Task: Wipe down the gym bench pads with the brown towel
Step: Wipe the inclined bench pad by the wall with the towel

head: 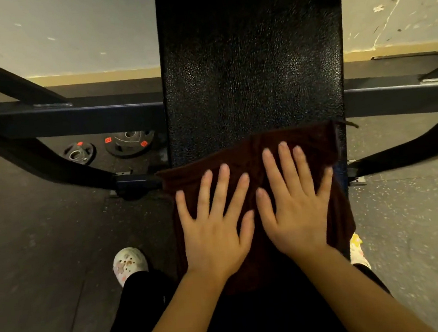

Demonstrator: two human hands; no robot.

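A: Item one, nearest the lens: two forearms, then left hand (213,228) and right hand (295,209), side by side, palms down, fingers straight and spread, thumbs nearly meeting

B: Gripping anything?

A: No pinch, no curl. Both lie flat on the brown towel (249,163), presumably to spread pressure across its width and push it along as one sheet

B: Towel's location?

A: Laid across the near part of the black bench pad (252,77), its left corner overhanging the pad's edge, its right side draping down past the right hand. The pad beyond it lies bare, so I judge that stretch remains to be wiped

B: Item two, obscured?

A: The pad under the towel and hands; its near end, lost in shadow between the arms; its top, cut by the frame. The right shoe (357,249) is mostly hidden behind the bench, the left shoe (129,264) shows. Weight plates (130,143) on the floor, markings illegible. The right hand's fingertips look blurred
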